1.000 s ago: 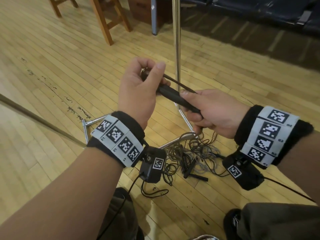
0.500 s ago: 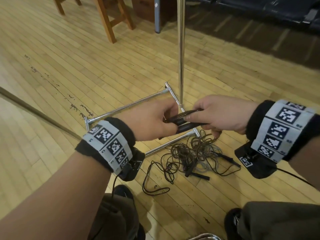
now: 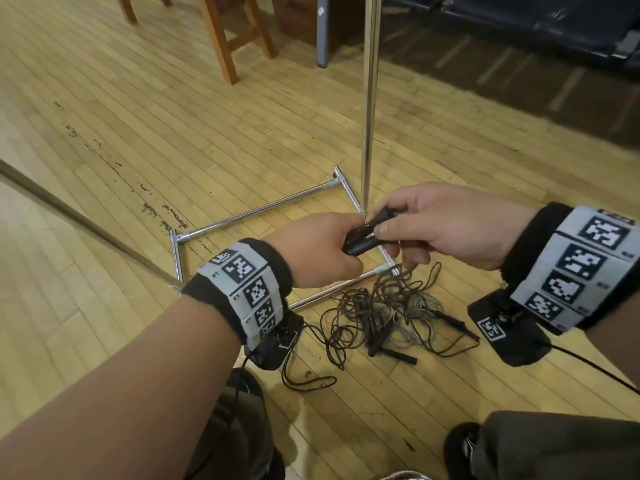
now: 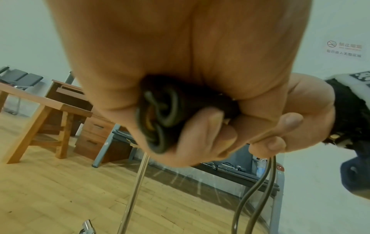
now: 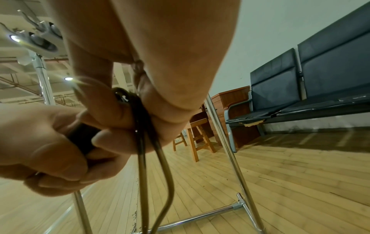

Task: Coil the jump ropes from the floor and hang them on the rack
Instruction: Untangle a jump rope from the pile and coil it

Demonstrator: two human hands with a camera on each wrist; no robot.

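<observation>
Spreading across every view, the plank floor [image 3: 180,109] carries the chrome rack [image 3: 369,98], whose upright pole rises from a rectangular base of tubes. Behind it stand a wooden stool [image 3: 221,32] and a dark bench [image 3: 519,26] along the wall.

Below the rack's near tube lies a tangle of ropes [image 3: 384,313] on the floor, thin brown cords looped over one another with several black grips among them; the heap touches the base tube at its upper edge.

Above that heap the two hands meet over the base. The left hand [image 3: 313,252] is curled round the near end of a pair of black handles [image 3: 363,233], its fingers wrapped tight; the left wrist view shows the handles' butt ends with knotted cord poking from the fist. The right hand [image 3: 446,226] grips the far end of the same handles, thumb pressed on top and forefinger underneath, the other fingers bent below.

Two cord strands [image 5: 154,158] hang down from the right hand's hold, side by side and slightly apart.
</observation>
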